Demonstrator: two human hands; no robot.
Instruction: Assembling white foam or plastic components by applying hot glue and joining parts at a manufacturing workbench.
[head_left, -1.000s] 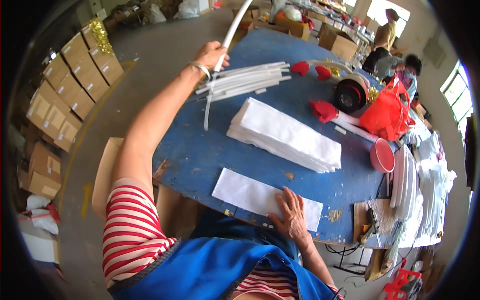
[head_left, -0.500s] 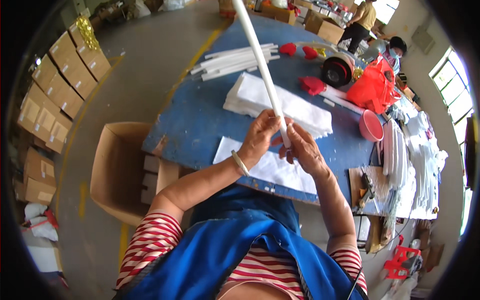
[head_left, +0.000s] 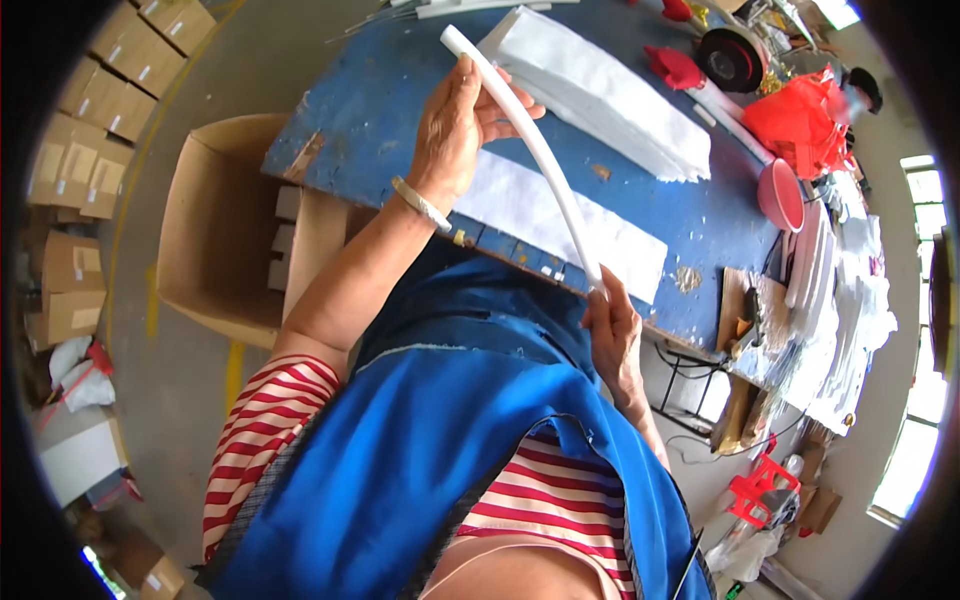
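Long white tube point(head_left: 530, 150), thin, smooth, slightly bowed, held slantwise over the blue tabletop point(head_left: 400, 90), above the flat white sheet point(head_left: 560, 215). Left hand point(head_left: 455, 125) wraps its upper part, grip curled round it w/ fingers closed. Right hand point(head_left: 612, 335) pinches the lower end just off the tabletop's near edge, grip closed tight.

Bare blue table point(head_left: 380, 90) left of white stack point(head_left: 600, 85); right side crowded: pink cup point(head_left: 780, 193), red bag point(head_left: 800, 115).
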